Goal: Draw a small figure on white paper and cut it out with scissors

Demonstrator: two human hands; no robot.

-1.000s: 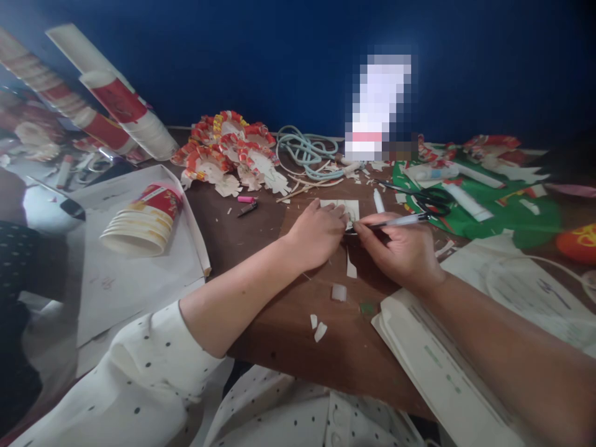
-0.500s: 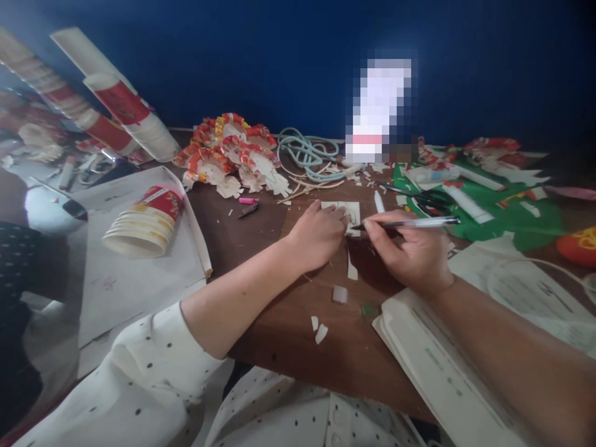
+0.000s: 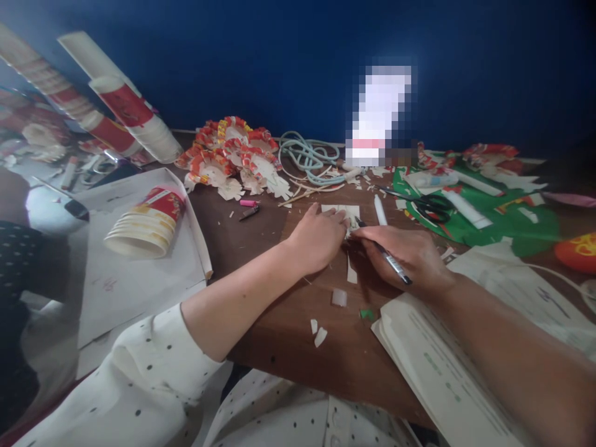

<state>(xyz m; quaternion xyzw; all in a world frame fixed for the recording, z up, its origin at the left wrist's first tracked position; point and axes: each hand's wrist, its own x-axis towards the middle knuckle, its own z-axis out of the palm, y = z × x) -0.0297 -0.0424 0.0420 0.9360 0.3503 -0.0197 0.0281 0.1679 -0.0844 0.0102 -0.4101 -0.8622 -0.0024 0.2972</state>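
My left hand (image 3: pixel 321 237) lies palm down with its fingers spread flat over a small white piece of paper (image 3: pixel 342 209), pressing it to the brown table. To its right, my right hand (image 3: pixel 405 254) is closed around a pen (image 3: pixel 390 264) with a clear barrel and a dark end. One end of the pen is at the paper's right edge; the other slants down toward me. Part of the paper is hidden under my fingers. A white stick-like tube (image 3: pixel 380 211) lies just beyond my right hand, and a thin paper strip (image 3: pixel 351 268) lies between my wrists.
Stacked paper cups (image 3: pixel 142 226) lie on a white box lid (image 3: pixel 186 273) at left. Cut red paper pieces (image 3: pixel 235 155) and a pale blue cord (image 3: pixel 310 155) are at the back. Black scissors (image 3: pixel 431 208) rest on green sheet (image 3: pixel 507 230). White packets (image 3: pixel 433 366) flank my right forearm.
The pen in my right hand has swung from pointing rightward to slanting down toward me, and the right hand has shifted slightly left. My left hand stays on the paper.
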